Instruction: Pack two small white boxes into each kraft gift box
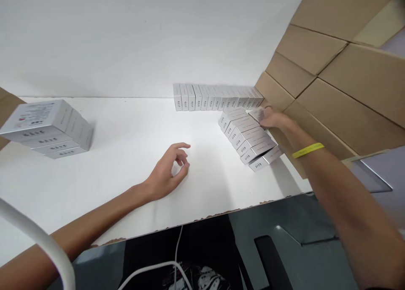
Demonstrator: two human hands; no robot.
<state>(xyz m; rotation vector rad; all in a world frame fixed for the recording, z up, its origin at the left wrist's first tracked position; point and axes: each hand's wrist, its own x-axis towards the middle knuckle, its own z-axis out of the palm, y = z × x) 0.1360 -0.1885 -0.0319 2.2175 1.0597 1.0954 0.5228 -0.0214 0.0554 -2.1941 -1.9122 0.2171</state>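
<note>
Above the white tabletop, my left hand has loosely curled fingers, with a gap between thumb and fingertips and nothing held. At the right, my right hand, with a yellow wristband, reaches behind a slanting row of small white boxes. Its fingers are closed on a small white box near the cardboard; part of the grip is hidden. The nearest box in that row leans a little apart from the others. Along the back wall, a long row of similar boxes stands side by side.
A stack of several white boxes rises at the left of the tabletop. Large brown cartons form a wall on the right. A white cable crosses the lower left. A black armrest lies below the chipped front edge.
</note>
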